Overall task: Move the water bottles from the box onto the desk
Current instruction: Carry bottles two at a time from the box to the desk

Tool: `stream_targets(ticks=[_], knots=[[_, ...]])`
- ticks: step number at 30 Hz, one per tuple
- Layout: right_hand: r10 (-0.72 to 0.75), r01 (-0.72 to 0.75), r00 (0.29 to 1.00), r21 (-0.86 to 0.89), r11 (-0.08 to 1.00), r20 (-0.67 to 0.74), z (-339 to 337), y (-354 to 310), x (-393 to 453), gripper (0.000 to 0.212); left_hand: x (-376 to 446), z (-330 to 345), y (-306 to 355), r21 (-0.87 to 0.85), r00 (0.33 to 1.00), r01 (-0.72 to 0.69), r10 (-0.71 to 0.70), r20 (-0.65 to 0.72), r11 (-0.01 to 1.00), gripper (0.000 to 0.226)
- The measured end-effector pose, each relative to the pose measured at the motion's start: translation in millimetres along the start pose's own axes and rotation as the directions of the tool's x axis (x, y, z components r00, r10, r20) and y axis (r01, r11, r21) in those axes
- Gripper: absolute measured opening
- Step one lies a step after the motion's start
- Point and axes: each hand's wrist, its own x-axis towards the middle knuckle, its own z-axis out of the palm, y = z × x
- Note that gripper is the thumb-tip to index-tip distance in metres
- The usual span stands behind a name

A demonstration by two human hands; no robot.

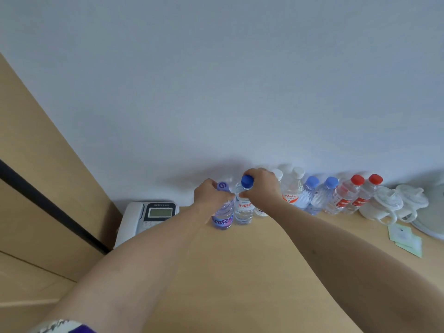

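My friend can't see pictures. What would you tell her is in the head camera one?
Two bare hands each grip a water bottle by the neck on a wooden desk: left hand on the purple-capped bottle, right hand on the blue-capped bottle. More bottles line the wall rightward, and a telephone sits left.

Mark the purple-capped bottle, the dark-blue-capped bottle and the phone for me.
purple-capped bottle [223, 219]: head view, on its purple label near the base.
dark-blue-capped bottle [247, 181]: head view, on its cap.
phone [160, 212]: head view, on its display.
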Motion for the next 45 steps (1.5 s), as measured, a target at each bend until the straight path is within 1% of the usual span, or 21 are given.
stream_targets(ticks=[3,6,10,12,14,16,19,21,25,31,34,37,41,43,45], knots=[[0.033,-0.033,0.999,-0.003,0.999,-0.035,2.0,0.8,2.8,0.042,7.2,-1.6,4.1,0.020,1.000,-0.019,0.019,-0.005,1.000,0.035],[0.031,-0.031,0.998,-0.014,0.999,-0.056,2.4,1.8,6.2,0.036,9.4,-0.6,7.1,0.038,0.998,-0.039,0.040,-0.042,0.999,0.037],[0.023,-0.024,0.999,-0.044,0.999,-0.036,1.6,3.6,13.7,0.033,7.5,4.8,12.6,0.085,0.992,-0.037,0.047,-0.117,0.996,0.044],[0.011,-0.013,1.000,-0.071,0.997,-0.021,0.3,3.8,18.2,0.032,6.1,7.9,17.3,0.115,0.991,-0.031,0.046,-0.128,0.993,0.047],[-0.002,0.001,1.000,-0.092,0.996,-0.003,-0.4,3.7,22.0,0.031,5.7,10.8,19.3,0.123,0.993,-0.035,0.049,-0.111,0.992,0.049],[-0.010,0.011,1.000,-0.093,0.996,0.010,-1.0,3.4,24.3,0.031,3.2,10.8,22.0,0.139,0.995,-0.055,0.066,-0.072,0.989,0.045],[-0.016,0.017,1.000,-0.105,0.994,0.014,-0.3,3.1,24.5,0.033,2.0,6.3,24.2,0.209,0.993,-0.097,0.109,-0.043,0.973,0.025],[-0.016,0.018,1.000,-0.113,0.993,0.014,0.8,3.1,23.9,0.033,1.3,3.7,24.3,0.218,0.991,-0.098,0.116,-0.072,0.971,0.023],[-0.029,0.032,0.999,-0.124,0.992,0.023,1.2,4.3,24.2,0.035,0.5,5.3,23.6,0.194,0.982,-0.060,0.092,-0.163,0.979,0.031],[-0.024,0.025,1.000,-0.129,0.991,0.011,3.5,4.4,24.4,0.034,-1.0,13.4,22.3,0.163,0.969,-0.043,0.081,-0.234,0.986,0.037],[-0.021,0.021,1.000,-0.135,0.991,0.006,4.7,5.3,23.5,0.032,-0.9,15.9,23.5,0.163,0.973,-0.030,0.067,-0.221,0.986,0.044],[-0.026,0.027,1.000,-0.145,0.989,0.013,5.8,3.8,21.8,0.031,-1.4,12.1,28.0,0.165,0.984,-0.010,0.039,-0.175,0.986,0.048],[-0.018,0.025,0.999,-0.148,0.989,0.046,4.0,0.1,19.8,0.035,-4.4,1.9,29.4,0.130,0.995,-0.003,0.015,-0.095,0.992,0.044],[-0.002,0.009,0.999,-0.138,0.990,0.055,1.9,-1.3,19.1,0.036,-6.3,-3.3,28.6,0.171,0.996,-0.037,0.051,-0.076,0.985,0.036],[0.008,-0.004,0.999,-0.107,0.994,0.033,-0.2,-1.6,17.2,0.036,-9.3,-8.0,28.4,0.231,0.987,-0.120,0.140,-0.075,0.966,0.029]])
